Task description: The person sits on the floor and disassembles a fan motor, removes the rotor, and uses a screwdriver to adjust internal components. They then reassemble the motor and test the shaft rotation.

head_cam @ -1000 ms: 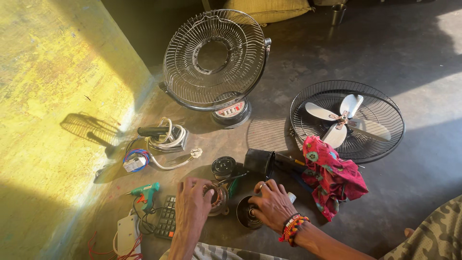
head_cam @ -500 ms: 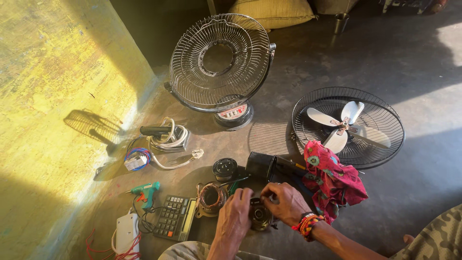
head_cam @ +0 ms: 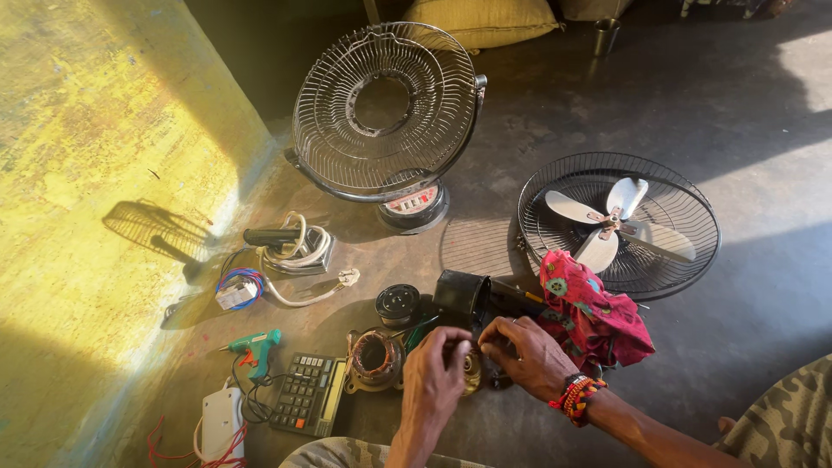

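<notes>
My left hand [head_cam: 438, 369] and my right hand [head_cam: 527, 354] meet over a small round brass-coloured motor part [head_cam: 474, 371] on the floor, fingers closed on it from both sides. Most of the part is hidden under the fingers. My right wrist wears beaded bracelets [head_cam: 575, 395]. Just left of my left hand lies a motor stator with copper windings [head_cam: 374, 356]. A black motor housing [head_cam: 468, 294] sits right behind my hands.
A fan base with upright wire guard [head_cam: 381, 108] stands behind; a guard with white blades [head_cam: 619, 224] lies right. Red patterned cloth [head_cam: 589, 314], black round cap [head_cam: 398, 304], calculator [head_cam: 305, 393], green glue gun [head_cam: 253, 347], coiled white cord [head_cam: 299, 247], yellow wall [head_cam: 87, 173] left.
My left hand has moved right, away from the copper stator, and joined my right hand on the small brass part. The view has drifted a little.
</notes>
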